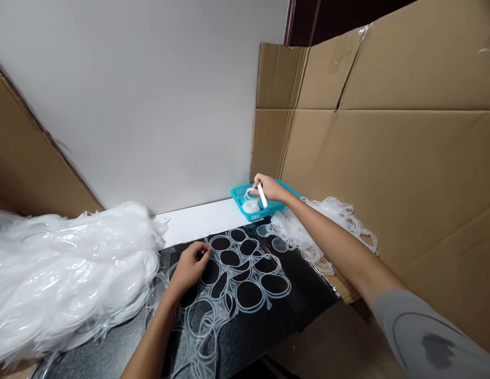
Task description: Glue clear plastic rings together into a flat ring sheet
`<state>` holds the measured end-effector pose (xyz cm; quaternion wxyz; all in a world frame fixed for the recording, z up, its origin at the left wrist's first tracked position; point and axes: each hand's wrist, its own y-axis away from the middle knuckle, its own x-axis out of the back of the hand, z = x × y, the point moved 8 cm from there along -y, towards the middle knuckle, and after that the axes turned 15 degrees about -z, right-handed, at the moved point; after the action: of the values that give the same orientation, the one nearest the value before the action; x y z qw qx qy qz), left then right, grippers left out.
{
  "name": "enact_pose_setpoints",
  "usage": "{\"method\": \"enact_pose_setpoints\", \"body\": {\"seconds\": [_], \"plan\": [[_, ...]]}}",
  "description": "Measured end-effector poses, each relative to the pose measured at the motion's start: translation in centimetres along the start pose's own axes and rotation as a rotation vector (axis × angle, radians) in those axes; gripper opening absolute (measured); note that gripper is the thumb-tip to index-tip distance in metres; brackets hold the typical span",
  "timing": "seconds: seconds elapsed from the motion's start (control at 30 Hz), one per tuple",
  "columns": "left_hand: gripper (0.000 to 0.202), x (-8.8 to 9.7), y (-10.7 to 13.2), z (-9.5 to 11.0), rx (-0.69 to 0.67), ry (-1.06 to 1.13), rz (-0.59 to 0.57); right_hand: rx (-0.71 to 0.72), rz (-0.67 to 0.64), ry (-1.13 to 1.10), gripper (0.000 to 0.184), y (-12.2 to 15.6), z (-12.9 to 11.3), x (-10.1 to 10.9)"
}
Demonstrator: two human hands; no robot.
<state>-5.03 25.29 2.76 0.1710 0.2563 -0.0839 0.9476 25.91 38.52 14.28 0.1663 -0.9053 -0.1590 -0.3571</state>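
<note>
My left hand [192, 266] rests with curled fingers on a clear silicone sheet of punched-out rings [245, 273] that lies on the black tabletop [300, 300]. My right hand [271, 188] reaches out over a small blue basket [237, 193] at the back, pinching a thin white stick-like tool [262, 196]. The basket holds small translucent round pieces [251, 206]. Two loose clear discs [279, 244] lie on the table just in front of the basket.
A big heap of translucent white sheets [67, 273] fills the left side. A smaller pile of ring scraps [332, 221] lies to the right of the basket. Cardboard panels [387, 158] stand at the right and left, with a white wall [150, 105] behind.
</note>
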Motion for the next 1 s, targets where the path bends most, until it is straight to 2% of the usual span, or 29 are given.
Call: {"method": "enact_pose_setpoints", "body": {"seconds": [0.1,0.33,0.43,0.57,0.77,1.0], "plan": [[0.027,-0.1,-0.1,0.1,-0.006,-0.006,-0.014,-0.052,-0.046,0.042,0.031,-1.2,1.1,-0.7],[0.034,-0.1,-0.3,-0.6,0.008,0.0,-0.055,-0.195,-0.129,-0.16,0.037,-3.0,4.5,-3.0],[0.034,-0.2,-0.3,-0.7,0.009,-0.006,-0.065,-0.249,-0.128,-0.162,0.04,-3.0,6.3,-3.7],[0.033,-0.2,-0.2,-0.6,0.017,0.004,-0.059,-0.269,-0.068,-0.135,0.038,-2.8,7.9,-3.6],[0.034,-0.2,-0.3,-0.5,0.005,-0.02,-0.081,-0.258,0.003,-0.059,0.036,-2.4,8.1,-3.1],[0.033,-0.3,-0.3,-0.5,0.008,-0.062,-0.091,-0.215,0.064,0.016,0.032,-1.6,6.5,-2.3]]}}
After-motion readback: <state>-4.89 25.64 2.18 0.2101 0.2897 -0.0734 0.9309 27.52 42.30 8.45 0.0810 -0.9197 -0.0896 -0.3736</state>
